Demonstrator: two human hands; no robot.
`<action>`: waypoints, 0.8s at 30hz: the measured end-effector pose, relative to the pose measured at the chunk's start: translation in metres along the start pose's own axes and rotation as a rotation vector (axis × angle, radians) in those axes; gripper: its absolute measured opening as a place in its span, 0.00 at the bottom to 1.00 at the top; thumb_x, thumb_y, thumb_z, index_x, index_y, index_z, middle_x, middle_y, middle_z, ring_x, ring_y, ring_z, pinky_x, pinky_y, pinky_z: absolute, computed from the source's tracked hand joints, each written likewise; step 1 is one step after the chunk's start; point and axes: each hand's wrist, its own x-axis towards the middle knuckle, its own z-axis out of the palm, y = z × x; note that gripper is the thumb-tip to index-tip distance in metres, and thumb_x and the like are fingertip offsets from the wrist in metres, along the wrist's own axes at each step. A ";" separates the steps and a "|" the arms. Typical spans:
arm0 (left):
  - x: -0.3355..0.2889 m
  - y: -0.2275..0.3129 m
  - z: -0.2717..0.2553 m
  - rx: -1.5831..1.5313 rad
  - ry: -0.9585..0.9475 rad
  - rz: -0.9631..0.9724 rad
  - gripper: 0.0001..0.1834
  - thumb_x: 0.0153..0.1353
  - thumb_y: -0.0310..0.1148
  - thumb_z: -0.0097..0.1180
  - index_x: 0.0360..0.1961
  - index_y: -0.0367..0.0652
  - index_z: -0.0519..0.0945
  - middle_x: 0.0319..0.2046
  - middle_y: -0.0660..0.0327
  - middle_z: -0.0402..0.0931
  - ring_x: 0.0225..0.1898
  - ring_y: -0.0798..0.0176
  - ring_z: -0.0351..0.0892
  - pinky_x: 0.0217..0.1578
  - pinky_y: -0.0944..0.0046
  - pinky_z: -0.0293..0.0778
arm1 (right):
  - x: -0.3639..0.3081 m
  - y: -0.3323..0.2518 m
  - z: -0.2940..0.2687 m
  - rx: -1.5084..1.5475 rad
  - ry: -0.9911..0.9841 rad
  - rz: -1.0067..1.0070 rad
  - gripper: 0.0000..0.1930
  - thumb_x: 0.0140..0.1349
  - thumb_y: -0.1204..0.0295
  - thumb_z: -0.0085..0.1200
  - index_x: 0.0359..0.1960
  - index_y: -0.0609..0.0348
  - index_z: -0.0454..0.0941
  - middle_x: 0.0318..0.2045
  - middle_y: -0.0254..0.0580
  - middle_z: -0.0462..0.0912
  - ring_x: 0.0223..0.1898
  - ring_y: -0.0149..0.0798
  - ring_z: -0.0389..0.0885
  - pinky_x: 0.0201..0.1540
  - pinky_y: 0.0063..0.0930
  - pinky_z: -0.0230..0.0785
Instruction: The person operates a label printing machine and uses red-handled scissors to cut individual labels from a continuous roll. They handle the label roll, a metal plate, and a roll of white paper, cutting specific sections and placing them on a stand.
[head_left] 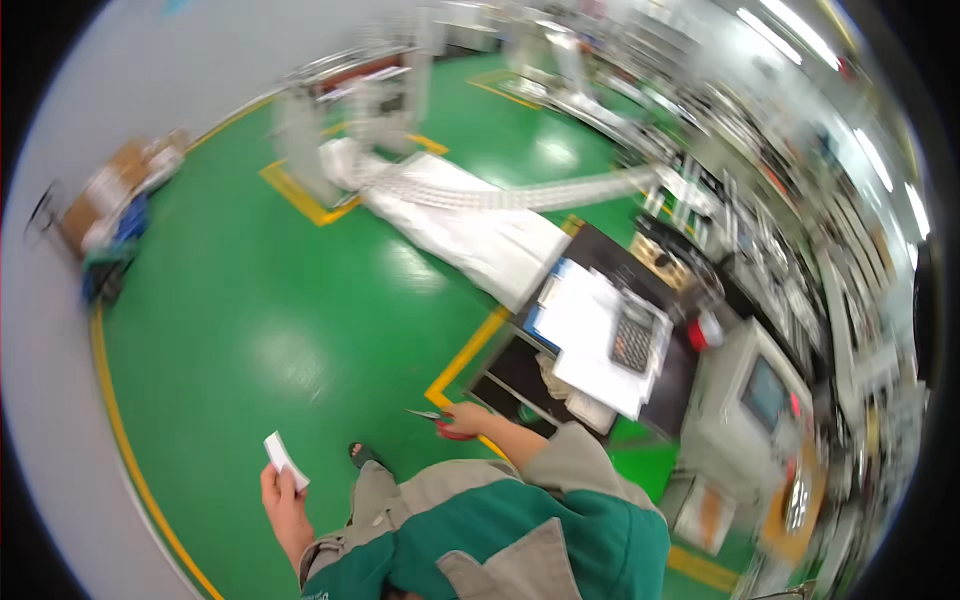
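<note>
Left fingers (269,487) pinch a white strip (283,458), right fingers (465,416) grip red-handled scissors (424,413), near a surface (600,248) bearing a calculator (632,340) and illegible papers (588,325).

Over there the dark table (600,252) holds white papers (583,318); a blue folder (541,317) shows beside them. Beyond the papers sits a blurred tan object (658,262).

I see a shiny green floor (250,340) with yellow lines (467,355), a pale gray wall (220,60) on the left, a dark table (600,250), and long bright lights (800,30) up on the right.
</note>
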 end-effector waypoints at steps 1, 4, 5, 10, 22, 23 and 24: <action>0.039 -0.002 0.005 0.009 -0.108 -0.039 0.15 0.67 0.31 0.48 0.53 0.39 0.68 0.37 0.64 0.74 0.34 0.74 0.70 0.34 0.71 0.67 | 0.009 0.000 0.001 0.051 0.073 0.072 0.33 0.49 0.42 0.56 0.50 0.52 0.77 0.44 0.50 0.81 0.47 0.52 0.79 0.47 0.42 0.71; 0.148 0.004 0.010 0.092 -0.361 -0.115 0.14 0.68 0.33 0.48 0.52 0.41 0.68 0.37 0.67 0.71 0.35 0.75 0.69 0.34 0.72 0.65 | 0.011 -0.010 0.006 0.279 0.187 0.354 0.33 0.48 0.42 0.56 0.50 0.52 0.77 0.45 0.52 0.80 0.48 0.53 0.78 0.49 0.42 0.70; 0.179 0.020 0.028 0.127 -0.450 -0.123 0.14 0.68 0.34 0.48 0.52 0.41 0.68 0.37 0.67 0.71 0.35 0.75 0.68 0.35 0.72 0.65 | 0.005 -0.007 0.024 0.341 0.233 0.446 0.33 0.48 0.42 0.56 0.49 0.53 0.78 0.45 0.53 0.80 0.47 0.53 0.78 0.49 0.42 0.70; 0.310 0.057 0.112 0.253 -0.782 -0.203 0.16 0.68 0.35 0.48 0.53 0.40 0.67 0.40 0.66 0.71 0.38 0.74 0.69 0.38 0.71 0.66 | -0.033 -0.014 0.112 0.568 0.398 1.014 0.30 0.48 0.44 0.53 0.38 0.61 0.82 0.39 0.57 0.82 0.42 0.54 0.80 0.45 0.42 0.72; 0.485 0.089 0.267 0.294 -1.334 -0.297 0.14 0.68 0.30 0.46 0.53 0.38 0.68 0.41 0.64 0.74 0.36 0.75 0.72 0.33 0.75 0.67 | 0.095 -0.142 0.173 1.040 0.483 1.591 0.25 0.49 0.46 0.50 0.32 0.55 0.83 0.31 0.48 0.84 0.37 0.51 0.82 0.37 0.39 0.74; 0.509 0.098 0.266 0.299 -1.281 -0.289 0.15 0.68 0.29 0.46 0.54 0.38 0.68 0.42 0.64 0.74 0.37 0.74 0.72 0.34 0.74 0.68 | 0.136 -0.134 0.137 0.979 0.491 1.499 0.26 0.49 0.45 0.49 0.31 0.56 0.83 0.32 0.50 0.84 0.37 0.52 0.82 0.38 0.40 0.74; 0.537 0.104 0.264 0.327 -1.291 -0.265 0.15 0.67 0.29 0.46 0.54 0.37 0.68 0.42 0.63 0.73 0.39 0.73 0.72 0.36 0.74 0.69 | 0.169 -0.128 0.097 0.904 0.490 1.403 0.28 0.49 0.43 0.49 0.30 0.58 0.83 0.33 0.52 0.83 0.38 0.54 0.82 0.40 0.41 0.73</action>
